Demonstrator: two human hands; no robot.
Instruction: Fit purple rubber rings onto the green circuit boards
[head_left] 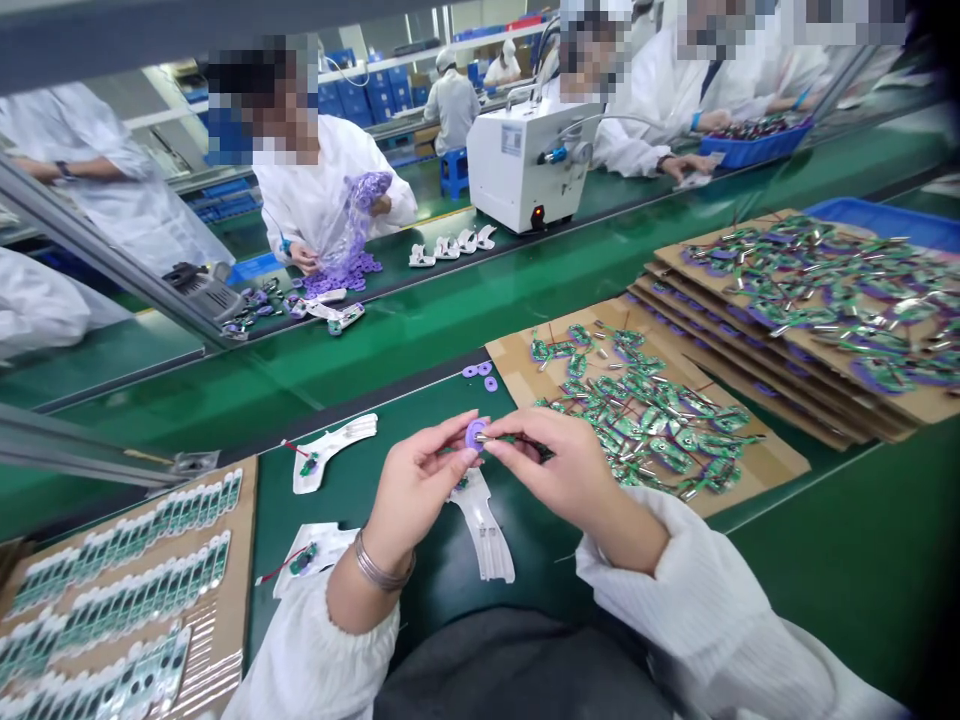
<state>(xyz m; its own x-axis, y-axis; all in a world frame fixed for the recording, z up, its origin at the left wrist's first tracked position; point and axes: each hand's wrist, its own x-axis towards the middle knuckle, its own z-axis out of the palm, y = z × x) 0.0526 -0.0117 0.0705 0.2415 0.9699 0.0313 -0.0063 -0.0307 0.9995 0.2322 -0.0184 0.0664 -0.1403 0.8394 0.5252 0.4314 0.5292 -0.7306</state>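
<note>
Above the green worktop (540, 575), the left hand (415, 490) pinches a purple ring (475, 434) against the small circuit board (534, 447) clenched by the right hand (574, 480), where a slack pinch could drop the ring.

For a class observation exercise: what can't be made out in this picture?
Head view only:
Purple ring: partly hidden by the fingers of the left hand.
Green board: mostly hidden by the right hand.
Stacked boards: any markings too small to read.
Blue crate: cut off by the right edge.
</note>
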